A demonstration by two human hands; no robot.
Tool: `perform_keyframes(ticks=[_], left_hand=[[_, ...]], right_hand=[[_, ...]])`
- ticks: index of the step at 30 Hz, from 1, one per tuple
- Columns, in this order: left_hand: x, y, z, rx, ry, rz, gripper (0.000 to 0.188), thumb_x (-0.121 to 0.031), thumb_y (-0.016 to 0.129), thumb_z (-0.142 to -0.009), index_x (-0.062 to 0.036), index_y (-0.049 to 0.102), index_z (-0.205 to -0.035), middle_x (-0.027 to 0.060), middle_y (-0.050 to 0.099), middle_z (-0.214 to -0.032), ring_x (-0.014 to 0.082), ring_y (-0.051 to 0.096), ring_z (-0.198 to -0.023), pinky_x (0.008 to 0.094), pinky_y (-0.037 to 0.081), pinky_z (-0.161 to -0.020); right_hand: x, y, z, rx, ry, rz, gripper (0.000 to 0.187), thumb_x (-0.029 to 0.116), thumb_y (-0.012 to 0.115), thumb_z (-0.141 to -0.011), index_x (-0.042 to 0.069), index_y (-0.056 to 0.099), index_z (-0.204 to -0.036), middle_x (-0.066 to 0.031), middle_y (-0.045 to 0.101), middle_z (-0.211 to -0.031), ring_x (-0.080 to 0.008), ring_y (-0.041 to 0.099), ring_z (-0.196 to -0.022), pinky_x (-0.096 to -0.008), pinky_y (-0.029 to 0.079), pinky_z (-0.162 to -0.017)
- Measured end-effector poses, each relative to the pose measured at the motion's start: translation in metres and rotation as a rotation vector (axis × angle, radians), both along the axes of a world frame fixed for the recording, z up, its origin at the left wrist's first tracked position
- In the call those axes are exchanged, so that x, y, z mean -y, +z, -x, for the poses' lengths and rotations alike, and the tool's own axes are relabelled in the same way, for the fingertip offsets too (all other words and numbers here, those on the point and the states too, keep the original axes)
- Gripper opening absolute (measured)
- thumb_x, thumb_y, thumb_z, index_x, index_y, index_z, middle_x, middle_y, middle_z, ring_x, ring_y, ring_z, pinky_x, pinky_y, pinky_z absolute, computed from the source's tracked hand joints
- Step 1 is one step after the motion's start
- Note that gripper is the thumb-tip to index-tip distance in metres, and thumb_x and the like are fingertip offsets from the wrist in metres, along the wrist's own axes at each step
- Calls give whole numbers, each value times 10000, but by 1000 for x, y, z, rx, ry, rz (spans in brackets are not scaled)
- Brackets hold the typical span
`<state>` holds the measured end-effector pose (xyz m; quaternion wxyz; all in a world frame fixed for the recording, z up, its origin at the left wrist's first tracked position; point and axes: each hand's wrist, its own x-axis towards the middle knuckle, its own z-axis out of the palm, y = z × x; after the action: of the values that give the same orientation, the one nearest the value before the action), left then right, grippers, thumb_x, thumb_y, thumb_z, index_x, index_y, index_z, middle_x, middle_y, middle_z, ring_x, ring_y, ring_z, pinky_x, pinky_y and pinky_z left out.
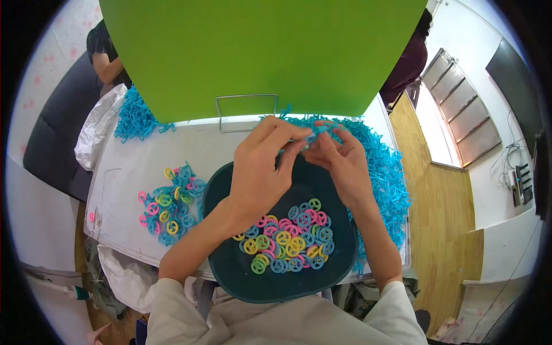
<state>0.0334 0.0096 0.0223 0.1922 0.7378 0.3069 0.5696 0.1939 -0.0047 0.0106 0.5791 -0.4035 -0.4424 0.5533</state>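
Observation:
Above the far rim of a dark green basin [221, 270], my two hands meet fingertip to fingertip. With thumb and forefinger pinched together, my left hand [265, 164] is closed, and what it grips is hidden by the fingers. My right hand [345, 164] is closed around small blue plastic pieces [316, 133], which show between the fingers. Inside the basin lie many small spoked plastic wheels [290, 238] in pink, yellow, green and blue. Just beyond the hands and down the right side spreads a big heap of blue plastic pieces [382, 178].
Left of the basin, blue pieces with coloured wheels [169, 204] lie piled on the white table [121, 184]. Another blue heap [135, 118] is at the far left. A green panel [264, 57] and a wire stand [247, 96] rise behind. Other people [405, 66] sit beyond the panel.

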Motion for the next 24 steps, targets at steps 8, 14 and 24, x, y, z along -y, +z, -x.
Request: perform_keyframes(ticks=[8, 14, 24], left_hand=[[-1, 3, -2, 50, -83, 32, 149, 109, 645, -768, 5, 634, -874, 95, 606, -905, 240, 644, -793, 301, 544, -659], [0, 1, 4, 94, -172, 146, 147, 124, 645, -770, 16, 632, -869, 97, 600, -1008, 183, 638, -924, 294, 589, -772], [-2, -34, 13, -963, -364, 232, 307, -93, 738, -707, -33, 620, -984, 154, 619, -953, 357, 620, -937, 429, 509, -832]], right_hand=[[-1, -4, -1, -31, -34, -170, 399, 172, 579, -949, -4, 465, -1288, -97, 628, -1050, -167, 623, -992, -321, 528, -878], [7, 3, 8, -2, -121, -328, 401, 113, 556, -951, -6, 439, -1316, -119, 606, -1100, -176, 608, -1011, -352, 522, -909], [-3, 5, -7, -74, -205, -377, 321, 62, 464, -959, -21, 449, -1268, -125, 602, -1063, -211, 606, -1015, -360, 505, -921]])
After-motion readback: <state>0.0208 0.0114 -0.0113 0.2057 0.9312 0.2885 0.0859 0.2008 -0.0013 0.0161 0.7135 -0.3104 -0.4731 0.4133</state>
